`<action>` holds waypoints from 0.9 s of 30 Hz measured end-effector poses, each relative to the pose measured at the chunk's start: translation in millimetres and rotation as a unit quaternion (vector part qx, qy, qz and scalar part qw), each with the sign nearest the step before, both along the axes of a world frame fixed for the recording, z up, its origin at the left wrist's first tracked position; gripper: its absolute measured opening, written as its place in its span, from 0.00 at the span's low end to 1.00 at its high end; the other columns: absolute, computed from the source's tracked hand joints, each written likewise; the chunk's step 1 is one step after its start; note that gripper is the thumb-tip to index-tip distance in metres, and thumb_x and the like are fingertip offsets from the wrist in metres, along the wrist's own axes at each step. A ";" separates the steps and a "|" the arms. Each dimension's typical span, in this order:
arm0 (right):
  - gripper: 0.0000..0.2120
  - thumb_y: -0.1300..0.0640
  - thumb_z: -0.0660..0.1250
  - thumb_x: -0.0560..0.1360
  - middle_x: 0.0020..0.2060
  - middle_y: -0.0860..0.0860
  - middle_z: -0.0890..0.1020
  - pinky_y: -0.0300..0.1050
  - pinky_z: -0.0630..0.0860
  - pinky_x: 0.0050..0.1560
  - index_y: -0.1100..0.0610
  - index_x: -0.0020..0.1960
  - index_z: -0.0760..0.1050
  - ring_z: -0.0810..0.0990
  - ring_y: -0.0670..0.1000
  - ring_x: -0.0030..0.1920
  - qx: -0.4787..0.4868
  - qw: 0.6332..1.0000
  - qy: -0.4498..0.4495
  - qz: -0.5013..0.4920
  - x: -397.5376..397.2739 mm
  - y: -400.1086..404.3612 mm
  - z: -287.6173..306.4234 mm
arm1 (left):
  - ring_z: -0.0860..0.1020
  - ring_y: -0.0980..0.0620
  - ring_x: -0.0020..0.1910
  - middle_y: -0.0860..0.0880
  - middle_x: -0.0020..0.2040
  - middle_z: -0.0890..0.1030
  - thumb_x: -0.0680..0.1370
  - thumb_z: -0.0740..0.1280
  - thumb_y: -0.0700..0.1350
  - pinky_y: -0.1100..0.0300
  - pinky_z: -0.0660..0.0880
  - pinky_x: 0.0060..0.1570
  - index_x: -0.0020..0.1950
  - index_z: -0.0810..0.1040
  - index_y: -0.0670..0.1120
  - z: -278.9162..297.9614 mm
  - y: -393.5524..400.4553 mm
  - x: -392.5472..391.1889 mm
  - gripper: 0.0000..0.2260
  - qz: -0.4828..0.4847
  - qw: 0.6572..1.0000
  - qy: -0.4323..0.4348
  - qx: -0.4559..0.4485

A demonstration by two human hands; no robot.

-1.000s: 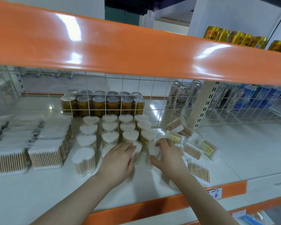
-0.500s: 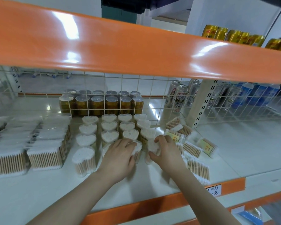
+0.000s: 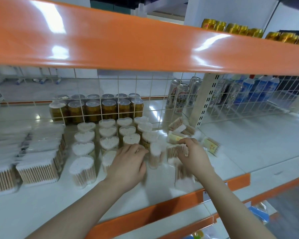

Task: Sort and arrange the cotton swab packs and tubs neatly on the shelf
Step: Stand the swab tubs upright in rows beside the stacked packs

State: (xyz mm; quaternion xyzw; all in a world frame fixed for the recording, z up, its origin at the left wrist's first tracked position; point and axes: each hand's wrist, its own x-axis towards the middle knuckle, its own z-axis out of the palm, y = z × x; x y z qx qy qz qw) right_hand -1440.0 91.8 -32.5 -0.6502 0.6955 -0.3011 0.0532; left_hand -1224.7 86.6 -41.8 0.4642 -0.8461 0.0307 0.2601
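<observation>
Cotton swab tubs (image 3: 109, 135) and packs on a white shelf (image 3: 41, 204), both hands among them.

Heart-shaped tubs stand in rows at the shelf's middle, just in front of the wire grid (image 3: 110, 87). Left hand (image 3: 128, 163) lies palm-down over the front tubs, fingers relaxed and together, touching them. A single tub (image 3: 154, 155) stands upright between the two hands. Right hand (image 3: 193, 156), right of that tub, pinches a flat swab pack (image 3: 174, 150) between curled fingers. Loose packs (image 3: 181, 127) lie scattered right of the tubs. Stacked flat packs (image 3: 38, 161) sit left of the tubs. Gold cans (image 3: 93, 110) stand behind the grid.
</observation>
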 end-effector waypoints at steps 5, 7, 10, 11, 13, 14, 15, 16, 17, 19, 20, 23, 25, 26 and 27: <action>0.14 0.63 0.65 0.73 0.57 0.55 0.76 0.42 0.70 0.47 0.58 0.58 0.75 0.77 0.54 0.52 0.011 0.999 -0.019 -0.026 -19.5 6.8 -3.5 | 0.79 0.51 0.41 0.52 0.43 0.80 0.69 0.55 0.47 0.58 0.76 0.40 0.46 0.81 0.48 -2.6 2.1 -8.2 0.16 -0.025 1.000 0.007 -0.007; 0.14 0.62 0.65 0.73 0.56 0.55 0.76 0.44 0.71 0.48 0.59 0.58 0.75 0.77 0.55 0.51 0.023 0.999 -0.013 -0.034 -28.2 10.1 -5.5 | 0.79 0.51 0.42 0.53 0.42 0.79 0.69 0.56 0.47 0.58 0.76 0.41 0.45 0.81 0.49 -3.3 5.4 -14.5 0.15 -0.041 0.999 0.014 -0.013; 0.15 0.62 0.66 0.72 0.57 0.56 0.76 0.44 0.72 0.49 0.58 0.59 0.75 0.77 0.56 0.52 0.041 0.998 -0.007 -0.048 -41.0 14.8 -7.2 | 0.79 0.54 0.39 0.55 0.41 0.79 0.69 0.55 0.47 0.60 0.75 0.38 0.43 0.81 0.50 -2.4 12.5 -27.6 0.15 -0.053 0.998 0.022 -0.021; 0.15 0.61 0.66 0.72 0.57 0.55 0.76 0.43 0.71 0.49 0.58 0.59 0.75 0.77 0.56 0.53 0.047 0.998 -0.006 -0.052 -45.3 16.5 -7.9 | 0.79 0.54 0.38 0.55 0.40 0.79 0.69 0.56 0.48 0.61 0.75 0.37 0.43 0.81 0.50 -2.8 14.4 -32.6 0.15 -0.057 0.998 0.022 -0.023; 0.15 0.61 0.66 0.72 0.57 0.55 0.76 0.42 0.70 0.48 0.58 0.58 0.75 0.76 0.54 0.54 0.053 0.997 -0.006 -0.053 -54.8 19.8 -10.5 | 0.79 0.55 0.38 0.55 0.40 0.79 0.69 0.56 0.48 0.61 0.75 0.36 0.44 0.81 0.51 -4.6 16.9 -42.3 0.15 -0.066 0.997 0.021 -0.017; 0.14 0.61 0.67 0.72 0.57 0.54 0.76 0.41 0.69 0.48 0.58 0.58 0.75 0.76 0.54 0.55 0.057 0.997 -0.005 -0.053 -59.7 21.3 -11.6 | 0.79 0.55 0.38 0.55 0.40 0.79 0.69 0.56 0.48 0.61 0.75 0.36 0.45 0.81 0.51 -5.5 17.7 -47.2 0.15 -0.069 0.997 0.021 -0.011; 0.14 0.61 0.67 0.72 0.57 0.54 0.76 0.40 0.68 0.47 0.58 0.58 0.75 0.76 0.53 0.55 0.062 0.997 -0.004 -0.052 -64.6 22.5 -12.6 | 0.79 0.56 0.38 0.56 0.40 0.79 0.69 0.56 0.48 0.62 0.75 0.36 0.45 0.81 0.51 -6.6 18.3 -52.1 0.15 -0.070 0.997 0.020 -0.007; 0.14 0.61 0.67 0.72 0.57 0.54 0.76 0.40 0.68 0.47 0.57 0.58 0.75 0.75 0.53 0.54 0.067 0.996 -0.006 -0.050 -69.4 23.6 -13.2 | 0.78 0.57 0.37 0.56 0.40 0.78 0.69 0.56 0.48 0.63 0.75 0.37 0.45 0.81 0.52 -7.5 19.4 -56.9 0.15 -0.071 0.997 0.019 -0.003; 0.15 0.61 0.67 0.72 0.58 0.53 0.76 0.39 0.68 0.47 0.57 0.58 0.75 0.75 0.53 0.54 0.073 0.996 -0.009 -0.048 -74.0 24.7 -13.4 | 0.78 0.58 0.37 0.57 0.40 0.78 0.69 0.56 0.49 0.65 0.74 0.37 0.44 0.81 0.52 -8.3 20.7 -61.7 0.15 -0.074 0.997 0.019 0.000; 0.15 0.61 0.67 0.72 0.59 0.53 0.75 0.39 0.69 0.48 0.56 0.59 0.74 0.75 0.52 0.52 0.088 0.995 -0.012 -0.042 -81.6 27.0 -13.4 | 0.78 0.59 0.37 0.58 0.39 0.78 0.69 0.55 0.49 0.67 0.73 0.39 0.43 0.81 0.53 -10.1 23.5 -69.9 0.14 -0.077 0.997 0.018 0.002; 0.16 0.61 0.67 0.72 0.59 0.53 0.75 0.40 0.69 0.48 0.56 0.59 0.74 0.75 0.52 0.51 0.095 0.995 -0.012 -0.038 -85.1 28.1 -13.4 | 0.78 0.59 0.37 0.58 0.38 0.78 0.70 0.55 0.49 0.67 0.73 0.40 0.42 0.81 0.54 -11.2 24.2 -73.5 0.14 -0.075 0.997 0.015 0.000; 0.17 0.60 0.68 0.72 0.59 0.52 0.74 0.39 0.70 0.47 0.55 0.60 0.74 0.75 0.51 0.50 0.108 0.994 -0.009 -0.020 -93.8 30.4 -14.1 | 0.79 0.56 0.37 0.56 0.37 0.78 0.71 0.56 0.49 0.66 0.68 0.43 0.40 0.81 0.52 -16.7 24.7 -82.4 0.14 -0.063 0.998 0.021 -0.012; 0.18 0.61 0.68 0.71 0.59 0.50 0.74 0.35 0.68 0.46 0.54 0.60 0.74 0.75 0.49 0.52 0.111 0.994 -0.004 0.009 -96.2 30.9 -14.0 | 0.79 0.54 0.36 0.54 0.37 0.79 0.70 0.56 0.48 0.64 0.68 0.43 0.39 0.81 0.50 -19.1 23.7 -85.9 0.14 -0.043 0.998 0.028 -0.021; 0.18 0.61 0.69 0.71 0.59 0.49 0.74 0.33 0.66 0.46 0.53 0.60 0.74 0.74 0.48 0.54 0.111 0.993 0.000 0.028 -95.9 30.6 -14.0 | 0.78 0.53 0.35 0.53 0.36 0.79 0.70 0.56 0.47 0.64 0.70 0.41 0.38 0.81 0.49 -19.1 23.3 -86.6 0.14 -0.025 0.999 0.031 -0.023; 0.19 0.60 0.69 0.71 0.59 0.48 0.74 0.31 0.64 0.47 0.52 0.60 0.74 0.73 0.46 0.55 0.111 0.993 0.006 0.049 -94.7 29.8 -13.9 | 0.78 0.52 0.34 0.53 0.36 0.78 0.69 0.56 0.46 0.62 0.73 0.37 0.37 0.80 0.48 -17.6 22.8 -86.5 0.13 -0.003 0.999 0.034 -0.018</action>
